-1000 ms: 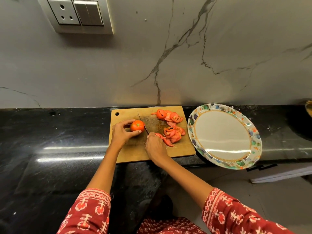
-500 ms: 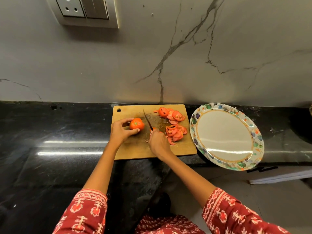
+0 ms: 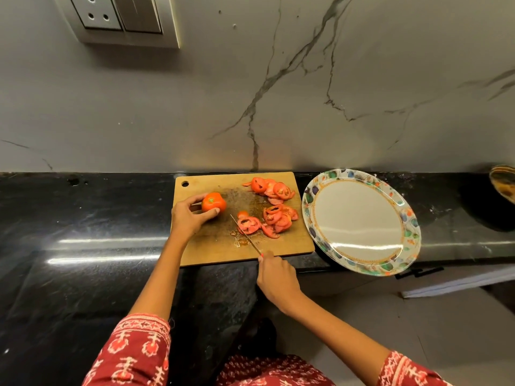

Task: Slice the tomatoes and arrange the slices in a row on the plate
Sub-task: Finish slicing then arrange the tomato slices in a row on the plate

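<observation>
A wooden cutting board (image 3: 206,246) lies on the black counter. My left hand (image 3: 189,215) grips a whole tomato (image 3: 213,201) at the board's left side. My right hand (image 3: 276,277) holds a thin knife (image 3: 245,234) at the board's near edge, blade pointing up-left, lying beside a fresh slice. Tomato slices sit in two heaps: one at the far right (image 3: 271,188), one in the middle right (image 3: 267,221). The oval plate (image 3: 401,218) with a patterned rim stands to the right of the board with nothing on it.
The black counter (image 3: 83,218) runs along a grey marble wall with a socket panel (image 3: 122,18) at upper left. A dark pan or bowl (image 3: 504,185) shows at the far right edge. The plate overhangs the counter's front edge.
My right hand has drawn back toward me to the board's near edge with the knife, uncovering cut slices. The left hand and tomato stay at the board's left.
</observation>
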